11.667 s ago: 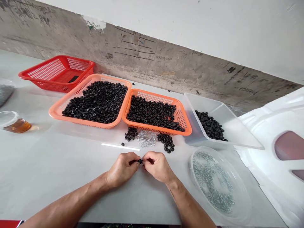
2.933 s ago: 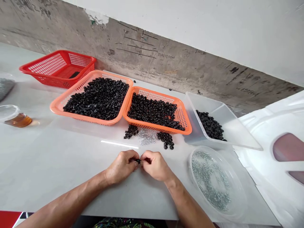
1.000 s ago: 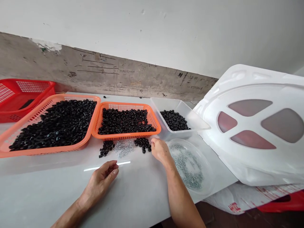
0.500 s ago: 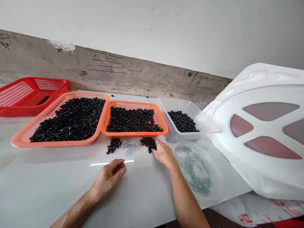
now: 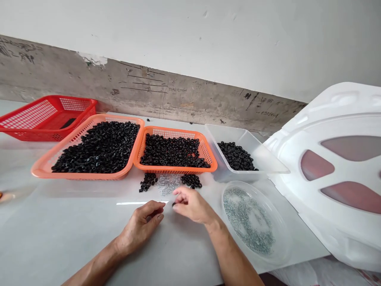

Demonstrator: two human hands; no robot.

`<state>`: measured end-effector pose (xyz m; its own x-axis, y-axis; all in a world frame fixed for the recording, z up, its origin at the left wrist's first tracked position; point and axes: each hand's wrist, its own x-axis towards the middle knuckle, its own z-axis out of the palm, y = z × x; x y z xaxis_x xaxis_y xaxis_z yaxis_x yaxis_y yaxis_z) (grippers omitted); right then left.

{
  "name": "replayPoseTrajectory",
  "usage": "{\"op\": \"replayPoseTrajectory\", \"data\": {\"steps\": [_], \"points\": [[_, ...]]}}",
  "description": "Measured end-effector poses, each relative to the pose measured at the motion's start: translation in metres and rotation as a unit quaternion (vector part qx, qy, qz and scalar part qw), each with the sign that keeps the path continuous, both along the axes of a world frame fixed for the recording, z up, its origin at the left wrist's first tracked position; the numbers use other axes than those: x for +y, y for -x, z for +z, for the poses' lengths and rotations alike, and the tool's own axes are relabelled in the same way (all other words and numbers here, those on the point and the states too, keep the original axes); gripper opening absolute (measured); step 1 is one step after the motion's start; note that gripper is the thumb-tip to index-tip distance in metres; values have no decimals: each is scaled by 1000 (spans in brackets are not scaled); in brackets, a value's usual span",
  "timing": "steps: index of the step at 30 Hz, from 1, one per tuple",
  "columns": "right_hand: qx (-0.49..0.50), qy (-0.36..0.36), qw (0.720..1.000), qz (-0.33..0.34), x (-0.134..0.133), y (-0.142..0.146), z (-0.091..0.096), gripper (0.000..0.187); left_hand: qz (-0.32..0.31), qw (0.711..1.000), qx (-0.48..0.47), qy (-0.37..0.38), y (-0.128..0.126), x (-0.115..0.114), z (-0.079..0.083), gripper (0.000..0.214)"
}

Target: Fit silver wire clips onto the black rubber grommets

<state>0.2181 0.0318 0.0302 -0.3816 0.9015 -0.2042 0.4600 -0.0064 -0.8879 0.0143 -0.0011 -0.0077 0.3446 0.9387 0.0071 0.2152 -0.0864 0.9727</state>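
My right hand [image 5: 192, 206] pinches a small black ring-shaped piece [image 5: 174, 204] between thumb and fingers, just above the table. Facing it, my left hand [image 5: 141, 224] has its fingers curled in, with the thumb near the index finger; whatever lies in them is hidden. Behind the hands, three small heaps lie side by side: black tube-like pieces [image 5: 148, 182] on the left, tiny shiny metal pieces [image 5: 167, 183] in the middle, and black ring-shaped pieces [image 5: 191, 181] on the right.
Two orange baskets [image 5: 80, 175] [image 5: 175, 170] and a clear bin [image 5: 253, 174] hold black pieces. A round clear dish [image 5: 285, 242] of tiny metal pieces stands at right. Far left is a red basket [image 5: 32, 133]; a white plastic stool-like panel [image 5: 315, 206] stands right.
My right hand has moved left and nearer from the right-hand heap, carrying a black ring-shaped piece towards my left hand. My left hand stays nearly in place. The view has shifted slightly left.
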Motion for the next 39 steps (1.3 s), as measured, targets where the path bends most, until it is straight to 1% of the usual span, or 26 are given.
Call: {"op": "replayPoseTrajectory", "data": {"steps": [1,3,6,9,10,11,12,13,14,15,16,17,18,21,23,27,30,36,39], "points": [[37,26,999,26,-4,7,-3,30,-13,1000,-11,-4,0,0,0,24],[84,69,993,54,-9,19,-10,29,-44,999,-31,-7,0,0,3,23],[145,126,980,53,-11,26,-18,26,-70,997,-45,-4,1,0,11,19],[188,169,966,55,-9,26,-19,25,-73,996,-50,22,2,0,18,15],[179,162,969,53,-8,24,-19,24,-66,996,-50,31,3,0,18,14],[154,134,978,41,-6,23,-18,23,-55,997,-49,39,4,1,17,12],[113,85,990,19,-3,20,-18,19,-42,997,-48,47,4,1,15,11],[58,18,998,-14,0,18,-18,15,-30,997,-48,61,5,2,13,10],[-7,-57,997,-51,3,14,-20,10,-19,995,-51,79,5,2,10,11],[-70,-127,986,-84,6,11,-22,8,-10,993,-55,101,6,2,8,12],[-124,-182,970,-105,9,8,-24,8,-3,991,-60,122,6,3,7,13],[-165,-217,956,-112,12,5,-28,9,5,988,-65,141,6,3,6,13],[-193,-236,946,-107,14,3,-32,11,12,986,-69,154,5,3,6,13],[-231,-253,936,-77,18,2,-41,12,22,984,-76,162,4,4,6,12],[-254,-255,930,-71,19,4,-45,12,22,984,-77,160,4,4,6,12],[-307,-236,919,-74,20,9,-46,11,22,983,-75,163,4,4,4,13],[-335,-237,909,-69,20,10,-45,11,26,984,-77,156,4,4,3,13],[-362,-260,895,-18,18,12,-47,12,30,981,-100,161,3,6,1,13],[-329,-283,901,-17,15,15,-45,12,37,976,-128,170,3,7,-1,13]]}}
